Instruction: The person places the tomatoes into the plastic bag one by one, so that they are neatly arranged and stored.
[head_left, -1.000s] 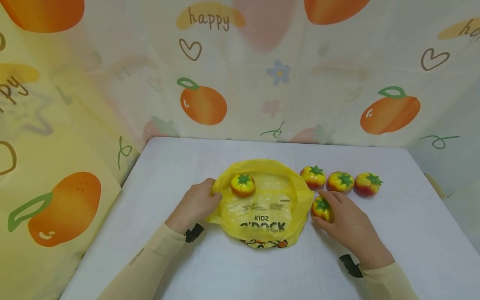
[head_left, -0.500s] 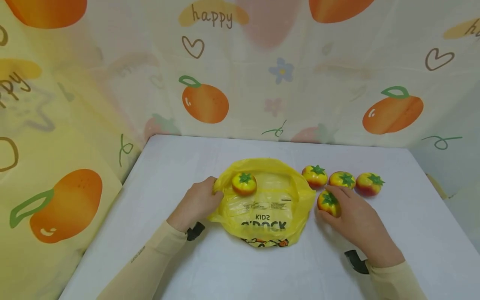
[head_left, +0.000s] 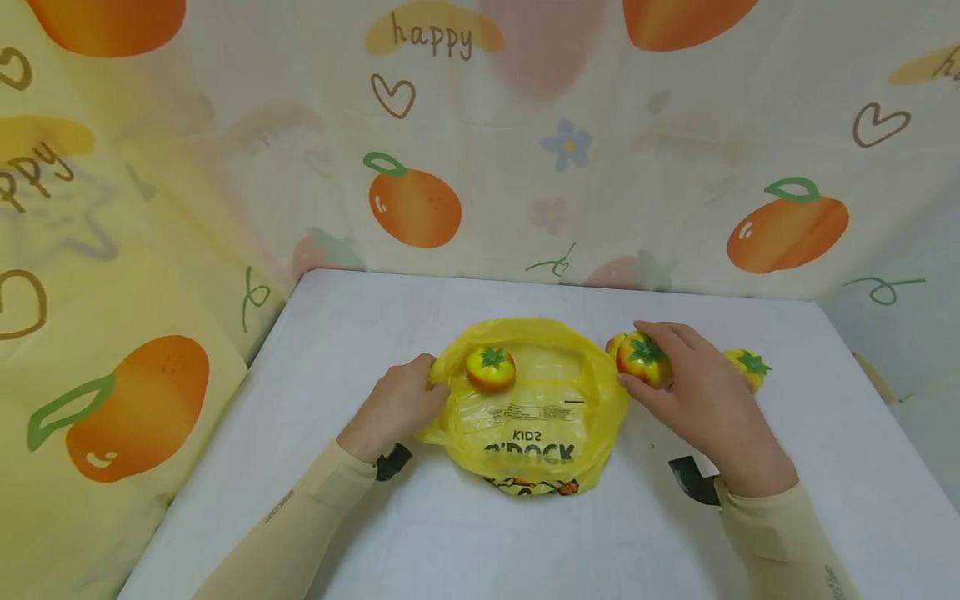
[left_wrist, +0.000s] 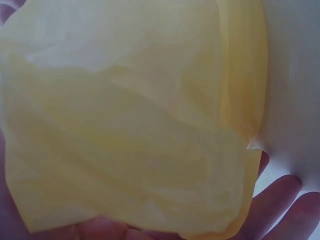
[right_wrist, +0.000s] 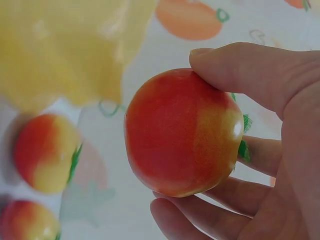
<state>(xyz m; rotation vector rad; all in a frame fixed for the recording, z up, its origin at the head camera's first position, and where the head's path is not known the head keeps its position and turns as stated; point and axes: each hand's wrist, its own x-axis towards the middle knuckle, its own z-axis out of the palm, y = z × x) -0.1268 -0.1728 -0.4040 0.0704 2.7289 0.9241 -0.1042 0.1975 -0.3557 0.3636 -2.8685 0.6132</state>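
A yellow plastic bag [head_left: 555, 358] lies in the middle of the white table, its mouth spread wide. My left hand [head_left: 393, 406] pinches the left side of its rim; the yellow film fills most of the left wrist view. Inside the bag, toward its left, sits one red-and-yellow tomato [head_left: 491, 371] with a green star-shaped top. Just beyond the bag's right rim, my right hand [head_left: 708, 408] holds another tomato [head_left: 642, 360] between thumb and fingers. In the right wrist view this tomato shows its red underside, raised over the others.
Behind the held tomato, a second tomato [head_left: 613, 345] is mostly covered. One more tomato [head_left: 750, 367] peeks out to the right of my right hand, which hides part of that row. A patterned cloth [head_left: 495, 208] rises behind the table [head_left: 360, 308].
My right hand has lifted the near tomato off the table and carried it away from me, in front of the back row. The left hand keeps its grip on the bag.
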